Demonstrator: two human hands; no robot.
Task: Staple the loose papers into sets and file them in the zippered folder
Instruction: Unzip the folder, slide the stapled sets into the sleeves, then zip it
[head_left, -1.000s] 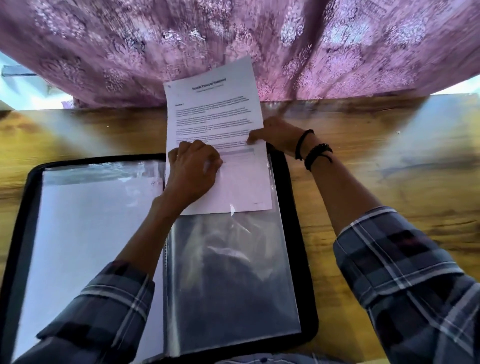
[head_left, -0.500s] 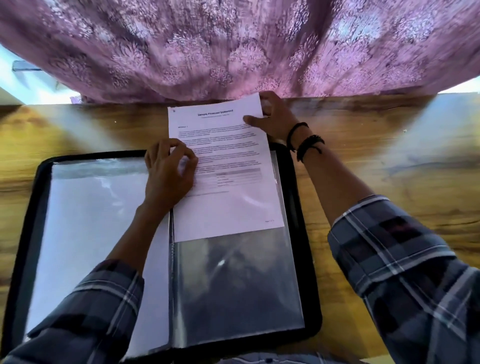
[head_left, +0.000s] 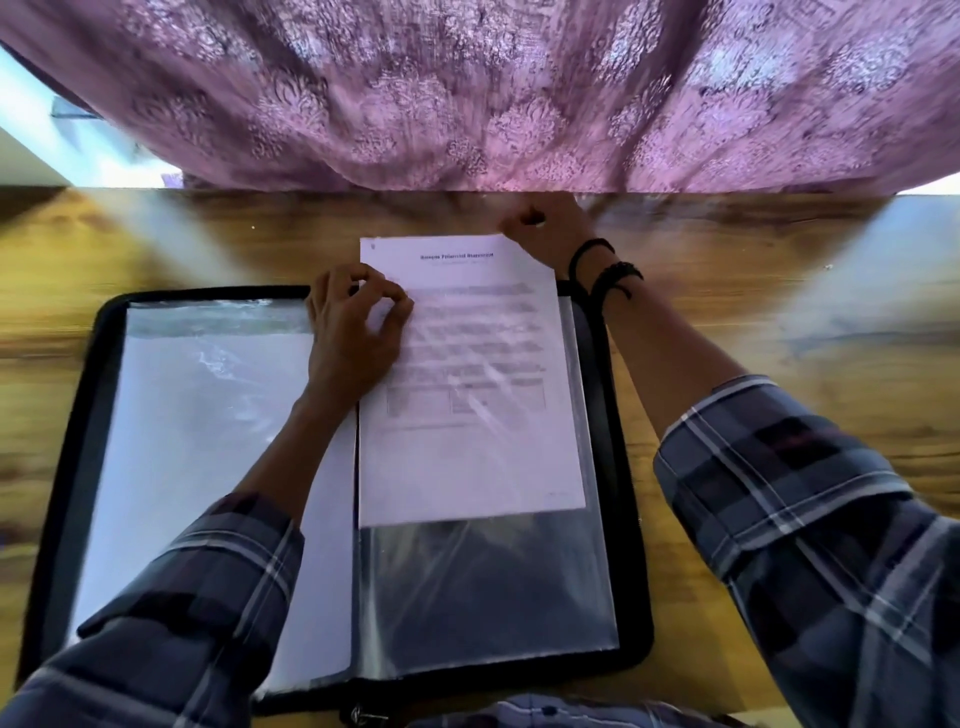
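Paper set (head_left: 467, 452): it lay face up, title at the far end, on the right half of the open zippered folder (head_left: 626, 519). Its lower approx. three-quarters sat under the film of a clear sleeve (head_left: 493, 582), w/ glare streaks running across the print. The top strip w/ the title stuck out past the folder's far rim onto the table (head_left: 727, 249). The set's btm edge stopped a little past halfway down the sleeve; below that the sleeve showed only dark backing.

Your left hand (head_left: 353, 338) rested at the set's upper left edge, near the folder's spine. Fingers were curled, w/ thumb and forefinger pinching at the sleeve's mouth. Whether the pinch also took in the paper could not be told.

Your right hand (head_left: 545, 234) was at the set's top right corner, off the folder, over the table's far edge. Fingers were curled tight and grasped that corner, which was hidden under the hand. Black bands (head_left: 605, 273) circled that wrist.

Folder, left half: a second pocket (head_left: 208, 441) held a white sheet, w/ your left forearm lying across its inner side. A zip pull (head_left: 363, 716) showed at the near rim, by the spine.

Surroundings: the folder lay flat on the wooden table, near edge toward you. A purple patterned cloth (head_left: 467, 93) hung along the table's far side, just beyond your right hand. Both arms wore plaid cuffs (head_left: 779, 493), pushed back to mid-forearm.
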